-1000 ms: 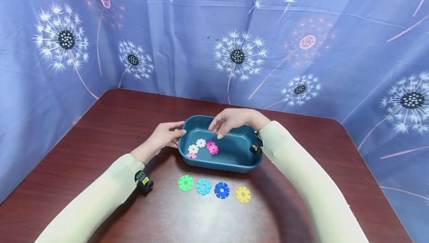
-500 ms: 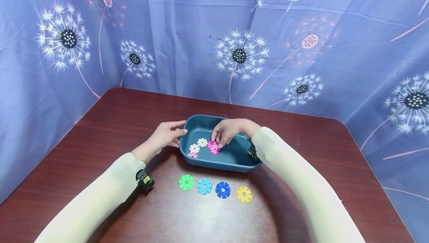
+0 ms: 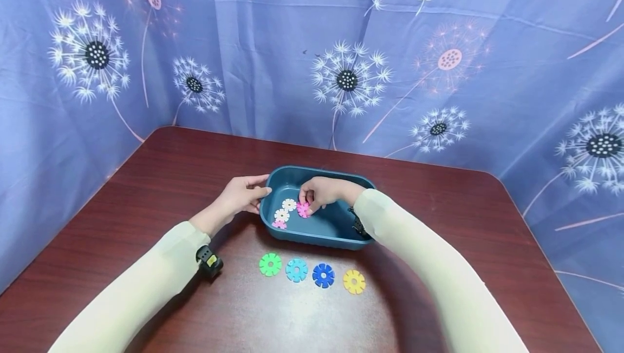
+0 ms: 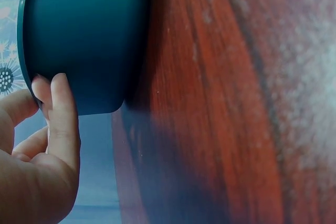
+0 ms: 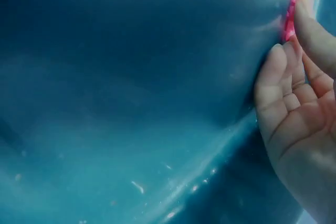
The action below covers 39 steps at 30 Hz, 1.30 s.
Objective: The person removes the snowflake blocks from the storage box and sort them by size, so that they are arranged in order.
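Note:
A teal plastic basin (image 3: 322,242) stands on the table, and my left hand (image 3: 239,201) grips its left end. In the left wrist view, that hand's fingers and thumb (image 4: 63,114) hold the rim and outer wall. Inside the basin, my right hand (image 3: 324,190) pinches a pink notched plastic disc (image 3: 303,210) with thumb and fingers, close to the floor. Its thumb lies against the disc's edge (image 5: 290,17) in the right wrist view; the fingertips behind are partly hidden. Left of it lie white discs (image 3: 282,215) and a light pink disc (image 3: 279,224).
In front of the basin, a row of notched discs lies on the brown table (image 3: 219,147): green (image 3: 270,264), light blue (image 3: 296,270), dark blue (image 3: 323,275) and yellow (image 3: 353,282). A blue dandelion-print curtain (image 3: 273,60) hangs behind the table.
My right hand has come down into the basin, reached the pink discs and shifted left with pink between its fingers. The left hand stays on the basin's end.

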Motion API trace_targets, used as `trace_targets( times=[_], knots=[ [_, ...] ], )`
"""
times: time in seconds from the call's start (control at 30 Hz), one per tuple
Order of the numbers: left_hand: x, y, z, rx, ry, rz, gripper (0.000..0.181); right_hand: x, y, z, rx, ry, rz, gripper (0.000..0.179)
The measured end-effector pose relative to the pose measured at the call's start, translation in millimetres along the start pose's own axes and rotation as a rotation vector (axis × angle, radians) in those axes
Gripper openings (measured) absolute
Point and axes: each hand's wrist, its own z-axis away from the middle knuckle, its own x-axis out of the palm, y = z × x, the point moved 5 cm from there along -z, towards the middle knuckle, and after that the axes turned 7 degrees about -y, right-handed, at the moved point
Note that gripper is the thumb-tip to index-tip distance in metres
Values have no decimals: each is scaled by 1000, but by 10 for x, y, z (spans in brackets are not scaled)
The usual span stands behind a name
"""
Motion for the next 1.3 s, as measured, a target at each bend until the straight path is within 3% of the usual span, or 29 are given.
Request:
trace_targets(
  times=[0.5, 0.8, 1.0, 1.3],
  knots=[
    [0, -31, -12, 10, -1, 9, 56, -14, -21, -136, -32, 143, -107, 11],
    [30, -2, -2, 7, -2, 23, 56, -57, -24, -106, -1, 142, -218, 12],
    [24, -2, 1, 8, -5, 21, 55, -211, -167, 126, -37, 183, -258, 15],
    [-1, 1, 6, 21, 10, 13, 55, -435, -366, 801, -81, 307, -364, 18]
  ],
)
